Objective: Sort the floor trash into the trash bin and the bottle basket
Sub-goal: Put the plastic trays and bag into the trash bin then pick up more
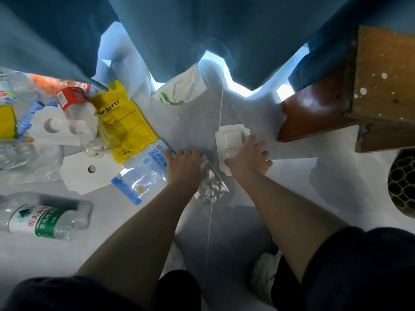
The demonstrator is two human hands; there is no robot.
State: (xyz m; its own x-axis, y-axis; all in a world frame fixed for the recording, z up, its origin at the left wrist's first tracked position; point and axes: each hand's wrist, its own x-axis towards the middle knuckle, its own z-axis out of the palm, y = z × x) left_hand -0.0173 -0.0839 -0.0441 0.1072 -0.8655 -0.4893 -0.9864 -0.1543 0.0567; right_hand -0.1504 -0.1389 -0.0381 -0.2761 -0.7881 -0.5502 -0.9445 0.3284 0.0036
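Pale glossy floor [247,221]; blue curtain [175,30] backlit; worn wooden furniture [381,75] right.

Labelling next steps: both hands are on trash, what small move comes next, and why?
Probably close the right hand on the white card insert and lift it: its fingers lie spread on it, and the left hand grips the clear bag.

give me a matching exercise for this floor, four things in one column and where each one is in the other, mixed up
Things:
1. green-label bottle
2. white tray
3. clear bag
4. mesh basket

Places:
a. at the right edge of the view
b. under the right hand
c. lying on its side on the floor, lower left
d. in the left hand

Pairs: 1-c, 2-b, 3-d, 4-a
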